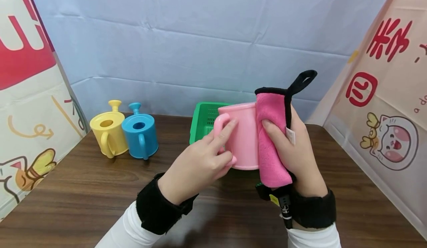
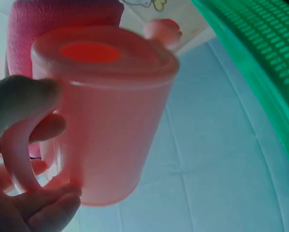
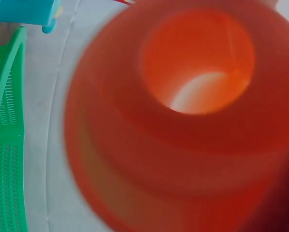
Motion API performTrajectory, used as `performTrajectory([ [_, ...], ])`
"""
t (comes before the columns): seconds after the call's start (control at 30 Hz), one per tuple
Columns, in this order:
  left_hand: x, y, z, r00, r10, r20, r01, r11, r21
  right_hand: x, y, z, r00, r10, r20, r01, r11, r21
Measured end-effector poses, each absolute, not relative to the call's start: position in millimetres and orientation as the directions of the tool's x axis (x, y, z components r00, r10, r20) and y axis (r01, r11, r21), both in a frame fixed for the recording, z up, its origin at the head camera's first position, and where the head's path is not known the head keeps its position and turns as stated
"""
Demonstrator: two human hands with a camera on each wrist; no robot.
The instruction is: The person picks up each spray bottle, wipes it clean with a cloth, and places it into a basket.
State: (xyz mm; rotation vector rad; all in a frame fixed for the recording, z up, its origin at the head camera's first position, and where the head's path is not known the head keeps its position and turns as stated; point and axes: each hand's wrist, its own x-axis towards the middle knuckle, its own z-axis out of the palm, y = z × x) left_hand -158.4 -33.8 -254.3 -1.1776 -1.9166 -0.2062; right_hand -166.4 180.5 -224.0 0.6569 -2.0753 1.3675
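Note:
A pink toy watering can [image 1: 242,136] is lifted above the table, and my left hand [image 1: 205,155] grips it by its looped handle. In the left wrist view the watering can [image 2: 110,125] shows its round top hole, with fingers [image 2: 50,205] around the handle. My right hand [image 1: 297,144] holds a folded pink cloth [image 1: 271,148] with black trim and a hanging loop against the can's right side. Close up in the right wrist view, the can [image 3: 110,96] fills much of the picture; the right hand cannot be made out there.
Behind the can stands a green perforated basket [image 1: 199,124]. To the left, a yellow watering can [image 1: 115,138] and a blue watering can [image 1: 146,133] stand side by side on the brown wooden table [image 1: 86,196]. Pale blue sheeting [image 1: 160,55] hangs at the back.

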Motion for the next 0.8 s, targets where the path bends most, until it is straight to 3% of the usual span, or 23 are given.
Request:
performTrajectory([
  [0.13, -162, -34, -256, -0.19, 0.665, 0.722, 0.792, 0.539, -0.287, -169, 181, -225, -0.768, -0.121, 0.629, -0.628, 0.342, -0.7],
  [0.47, -174, -52, -252, -0.263, 0.565, 0.782, 0.767, 0.614, -0.186, -177, 172, -230, -0.768, -0.3, 0.566, -0.64, 0.361, -0.678],
  [0.63, -176, -55, -253, -0.277, 0.546, 0.79, 0.77, 0.619, -0.158, -179, 169, -231, -0.781, -0.297, 0.549, -0.623, 0.414, -0.664],
  [0.8, -174, -49, -255, -0.251, 0.616, 0.746, 0.801, 0.566, -0.198, -179, 174, -230, -0.826, -0.25, 0.506, -0.564, 0.341, -0.752],
])
